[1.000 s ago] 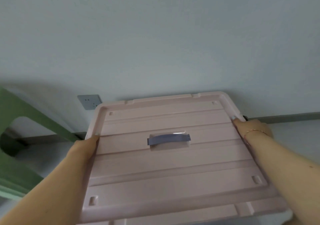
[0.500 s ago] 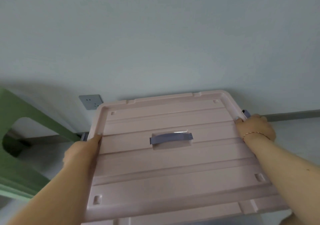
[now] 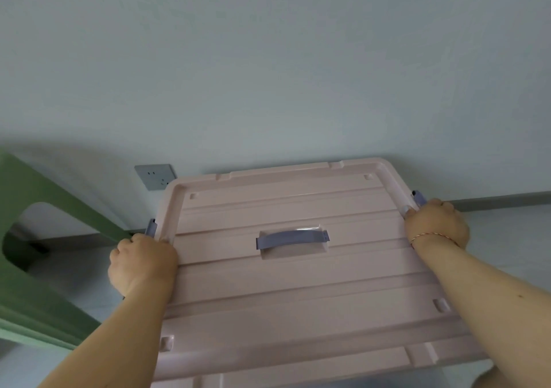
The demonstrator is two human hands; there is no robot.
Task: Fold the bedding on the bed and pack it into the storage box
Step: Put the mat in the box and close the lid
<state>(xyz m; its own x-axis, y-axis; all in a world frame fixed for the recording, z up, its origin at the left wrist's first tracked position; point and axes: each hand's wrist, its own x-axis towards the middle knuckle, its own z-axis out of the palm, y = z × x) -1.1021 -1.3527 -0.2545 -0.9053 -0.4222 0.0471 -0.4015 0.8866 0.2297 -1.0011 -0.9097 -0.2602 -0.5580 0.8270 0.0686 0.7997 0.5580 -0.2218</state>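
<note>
Since the earlier frame both hands had slid outward, off the pink lid (image 3: 298, 292) onto its side edges, exposing the purple latches (image 3: 150, 228). The left hand (image 3: 143, 265) and right hand (image 3: 436, 223) each curled over an edge beside a latch of the storage box, which stood against the wall. The lid looked stiff, light and smooth, best held at these two edges or the centre handle (image 3: 292, 237).

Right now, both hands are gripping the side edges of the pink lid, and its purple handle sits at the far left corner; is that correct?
Not quite. The head view shows the purple handle in the middle of the pink lid, not at a corner. The left hand and right hand do grip its side edges.
</note>
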